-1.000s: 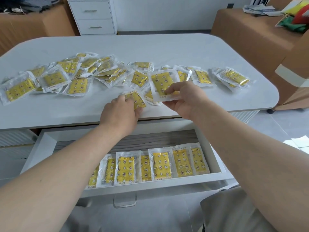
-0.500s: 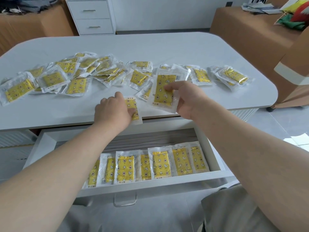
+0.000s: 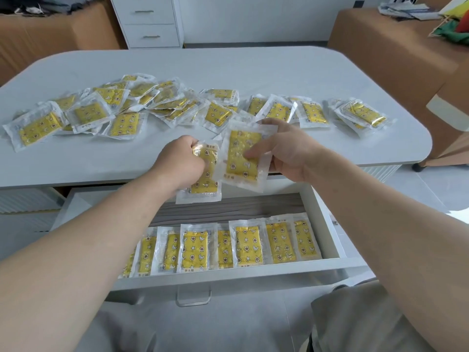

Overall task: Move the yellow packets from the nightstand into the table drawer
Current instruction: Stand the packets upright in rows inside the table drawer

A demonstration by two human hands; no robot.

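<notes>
Left hand (image 3: 177,161) grips packet (image 3: 203,185); right hand (image 3: 286,151) apparently pinches second packet (image 3: 239,161).

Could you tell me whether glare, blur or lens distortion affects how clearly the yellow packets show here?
Head view: soft, even light with no hard shadows; clear wrappers glint, most on the far-right packets; the packet in the right hand looks slightly smeared, while the drawer packets read sharply; the wide-angle lens bows the table.

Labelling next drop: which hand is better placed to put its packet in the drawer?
Left, likely: the left hand grips the lower packet, hanging past the table edge over the open drawer; the right hand holds the upper packet mostly above the tabletop.
</notes>
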